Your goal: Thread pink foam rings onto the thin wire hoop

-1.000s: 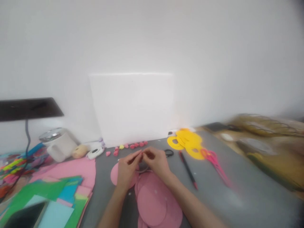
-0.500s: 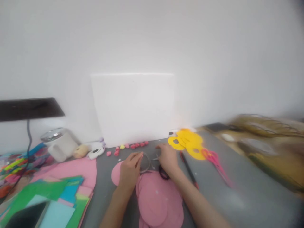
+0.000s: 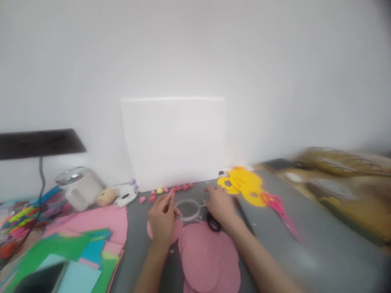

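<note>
My left hand (image 3: 161, 217) is raised over a pink paper circle (image 3: 176, 232), its thumb and fingertips pinched together; whatever is between them is too small to make out. Just right of it stands a clear roll of tape (image 3: 198, 209), tilted, near or touching the fingers. My right hand (image 3: 220, 205) has its fingers curled on or just above the grey table, and what they hold is hidden. Beside and below that hand show the black handle loop (image 3: 213, 223) and a bit of blade of what look like scissors. A stack of pink paper circles (image 3: 203, 258) lies between my forearms.
Yellow paper rings (image 3: 244, 179), pink scissors (image 3: 281, 213) and a dark pen (image 3: 244, 215) lie to the right. Small pink and red pieces (image 3: 185, 187) line the white board (image 3: 174, 142). Coloured paper (image 3: 61, 248), a phone (image 3: 41, 280) and a white mug (image 3: 82, 191) are at left.
My left hand has moved a little left off the tape roll, exposing more of its ring. The view has shifted slightly; my right hand stays near the black handle loop.
</note>
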`<state>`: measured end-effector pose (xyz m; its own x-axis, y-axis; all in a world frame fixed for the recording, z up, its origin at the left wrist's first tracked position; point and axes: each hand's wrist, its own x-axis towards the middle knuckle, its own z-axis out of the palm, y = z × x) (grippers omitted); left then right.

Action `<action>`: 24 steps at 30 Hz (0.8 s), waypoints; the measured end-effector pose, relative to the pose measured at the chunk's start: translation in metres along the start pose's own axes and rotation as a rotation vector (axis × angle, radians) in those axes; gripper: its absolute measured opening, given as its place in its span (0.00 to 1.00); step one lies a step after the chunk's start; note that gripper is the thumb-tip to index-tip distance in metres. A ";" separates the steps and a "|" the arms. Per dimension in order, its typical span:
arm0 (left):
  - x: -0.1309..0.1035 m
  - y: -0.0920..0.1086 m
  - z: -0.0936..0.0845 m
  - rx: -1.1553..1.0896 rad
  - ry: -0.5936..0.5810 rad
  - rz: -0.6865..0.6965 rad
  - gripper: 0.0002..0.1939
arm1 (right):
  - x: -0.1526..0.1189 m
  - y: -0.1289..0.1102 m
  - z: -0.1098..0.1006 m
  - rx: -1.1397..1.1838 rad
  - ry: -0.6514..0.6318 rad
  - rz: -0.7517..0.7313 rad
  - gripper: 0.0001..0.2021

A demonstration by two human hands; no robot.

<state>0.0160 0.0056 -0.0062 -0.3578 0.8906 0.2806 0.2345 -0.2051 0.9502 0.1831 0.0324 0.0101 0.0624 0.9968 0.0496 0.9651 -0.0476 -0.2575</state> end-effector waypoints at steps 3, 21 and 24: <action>0.003 0.005 -0.004 -0.051 0.064 -0.125 0.20 | -0.007 -0.001 -0.013 -0.075 -0.100 -0.024 0.20; 0.017 0.000 -0.005 -0.449 0.409 -0.350 0.20 | -0.007 0.008 -0.023 -0.275 -0.249 -0.250 0.14; 0.017 0.000 -0.006 -0.469 0.423 -0.342 0.19 | -0.006 0.011 -0.023 -0.226 -0.184 -0.249 0.16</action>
<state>0.0051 0.0183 -0.0004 -0.6838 0.7220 -0.1056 -0.3326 -0.1796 0.9258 0.1988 0.0248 0.0289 -0.2078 0.9735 -0.0959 0.9780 0.2048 -0.0393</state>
